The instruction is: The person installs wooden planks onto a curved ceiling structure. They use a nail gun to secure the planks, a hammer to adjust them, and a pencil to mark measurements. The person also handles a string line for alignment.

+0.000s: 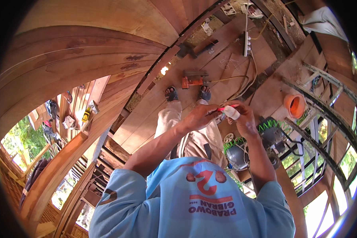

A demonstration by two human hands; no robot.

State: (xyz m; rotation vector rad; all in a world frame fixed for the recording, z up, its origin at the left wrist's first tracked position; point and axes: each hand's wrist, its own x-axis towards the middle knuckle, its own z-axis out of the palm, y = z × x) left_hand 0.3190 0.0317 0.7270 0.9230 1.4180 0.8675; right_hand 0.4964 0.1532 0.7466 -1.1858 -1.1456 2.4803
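In front of my body both hands come close together around a small white object (231, 112) with a bright red strip (226, 107). My left hand (204, 116) is closed, its fingertips pinching the red strip's left end. My right hand (246, 119) curls around the white object from the right. Exactly what this white and red item is, I cannot make out. Beyond the hands, an orange nail gun or stapler (192, 80) lies on the plank floor between my sandalled feet, apart from both hands.
A curved wooden plank wall (99, 47) rises on the left. A white power strip (247, 44) with cables lies ahead. To the right are an orange bucket (294, 104), a dark metal frame (321, 103), and a grey machine tank (237, 155) near a green coiled hose (267, 123).
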